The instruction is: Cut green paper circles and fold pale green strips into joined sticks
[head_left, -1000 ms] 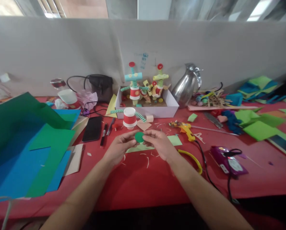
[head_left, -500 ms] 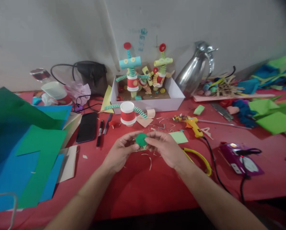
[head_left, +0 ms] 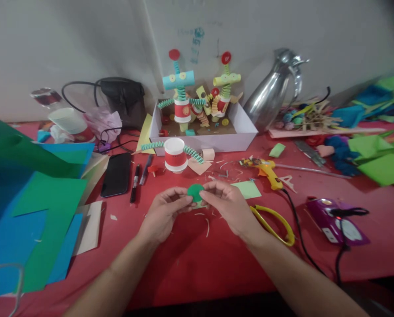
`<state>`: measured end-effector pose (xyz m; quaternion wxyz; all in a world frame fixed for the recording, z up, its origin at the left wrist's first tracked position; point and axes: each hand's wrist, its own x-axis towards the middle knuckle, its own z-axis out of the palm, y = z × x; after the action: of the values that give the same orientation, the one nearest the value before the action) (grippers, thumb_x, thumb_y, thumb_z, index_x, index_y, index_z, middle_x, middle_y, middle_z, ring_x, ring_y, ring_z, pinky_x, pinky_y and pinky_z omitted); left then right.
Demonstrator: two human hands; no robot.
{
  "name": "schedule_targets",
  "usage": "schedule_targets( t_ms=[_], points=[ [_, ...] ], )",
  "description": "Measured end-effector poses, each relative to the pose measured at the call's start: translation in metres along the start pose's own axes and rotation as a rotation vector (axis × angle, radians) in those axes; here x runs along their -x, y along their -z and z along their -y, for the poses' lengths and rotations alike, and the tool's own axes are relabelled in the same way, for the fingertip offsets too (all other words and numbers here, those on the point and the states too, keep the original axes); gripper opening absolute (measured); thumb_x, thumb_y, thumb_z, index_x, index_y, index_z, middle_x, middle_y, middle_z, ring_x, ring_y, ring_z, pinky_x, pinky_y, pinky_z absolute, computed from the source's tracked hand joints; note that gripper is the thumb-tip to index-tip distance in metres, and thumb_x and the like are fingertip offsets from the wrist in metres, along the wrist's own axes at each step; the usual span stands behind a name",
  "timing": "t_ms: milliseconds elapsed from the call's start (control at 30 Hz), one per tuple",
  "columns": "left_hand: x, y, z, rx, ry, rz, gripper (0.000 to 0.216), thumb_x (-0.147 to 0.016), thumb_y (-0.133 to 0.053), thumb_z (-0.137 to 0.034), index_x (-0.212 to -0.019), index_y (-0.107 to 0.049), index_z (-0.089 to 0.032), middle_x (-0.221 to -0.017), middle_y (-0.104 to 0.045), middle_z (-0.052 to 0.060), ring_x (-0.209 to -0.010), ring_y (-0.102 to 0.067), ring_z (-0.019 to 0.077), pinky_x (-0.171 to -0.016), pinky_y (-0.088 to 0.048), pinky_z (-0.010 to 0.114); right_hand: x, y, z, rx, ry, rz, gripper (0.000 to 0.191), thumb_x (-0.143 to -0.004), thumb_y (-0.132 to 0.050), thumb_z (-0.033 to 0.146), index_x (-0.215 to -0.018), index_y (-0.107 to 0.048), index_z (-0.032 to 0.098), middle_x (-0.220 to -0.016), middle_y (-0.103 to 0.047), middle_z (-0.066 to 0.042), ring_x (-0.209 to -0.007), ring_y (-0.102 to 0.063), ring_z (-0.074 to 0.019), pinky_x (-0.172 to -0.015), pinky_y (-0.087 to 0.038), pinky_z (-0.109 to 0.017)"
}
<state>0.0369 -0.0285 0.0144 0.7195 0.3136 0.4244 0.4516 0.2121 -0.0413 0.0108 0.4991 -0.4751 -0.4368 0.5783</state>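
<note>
A small green paper disc (head_left: 195, 192) is pinched between both hands above the red table (head_left: 197, 259). My left hand (head_left: 164, 213) grips its left edge with fingers curled. From the right, my right hand (head_left: 231, 206) closes its fingertips on the disc. Just beyond stands a red-and-white paper cup (head_left: 175, 154) with green spiral arms. Behind it a white box (head_left: 239, 132) holds several paper-cup figures.
Green and blue paper sheets (head_left: 35, 207) lie at the left, with a black phone (head_left: 116, 174) and pens beside them. A yellow glue gun (head_left: 266, 169), yellow scissors (head_left: 276, 220), a purple device (head_left: 334, 215) and a steel jug (head_left: 272, 94) sit to the right.
The view has tilted down and moved closer to the table. Both hands keep hold of the green disc, shifting only slightly.
</note>
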Motion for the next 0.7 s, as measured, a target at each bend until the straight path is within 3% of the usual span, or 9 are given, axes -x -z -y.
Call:
schedule_targets(
  t_ms=[367, 700],
  points=[
    [-0.0008, 0.0045, 0.0032, -0.027, 0.011, -0.030, 0.023, -0.060, -0.089, -0.022, -0.079, -0.076, -0.016, -0.076, -0.075, 0.004, -0.068, -0.069, 0.0141, -0.067, -0.056, 0.025, 0.0013, -0.0016, 0.0048, 0.025, -0.035, 0.007, 0.019, -0.078, -0.076, 0.035, -0.087, -0.068, 0.020, -0.070, -0.067, 0.002, -0.065, -0.065, -0.0129, -0.066, -0.054, -0.029],
    [0.0008, -0.0008, 0.0007, -0.011, -0.018, -0.011, 0.023, -0.059, -0.089, -0.021, -0.076, -0.074, -0.017, -0.075, -0.073, 0.001, -0.064, -0.067, 0.0118, -0.066, -0.055, 0.023, 0.0025, -0.0019, 0.0010, 0.107, 0.011, -0.007, 0.018, -0.079, -0.074, 0.036, -0.088, -0.069, 0.021, -0.076, -0.069, 0.001, -0.069, -0.065, -0.0132, -0.066, -0.054, -0.028]
  ],
)
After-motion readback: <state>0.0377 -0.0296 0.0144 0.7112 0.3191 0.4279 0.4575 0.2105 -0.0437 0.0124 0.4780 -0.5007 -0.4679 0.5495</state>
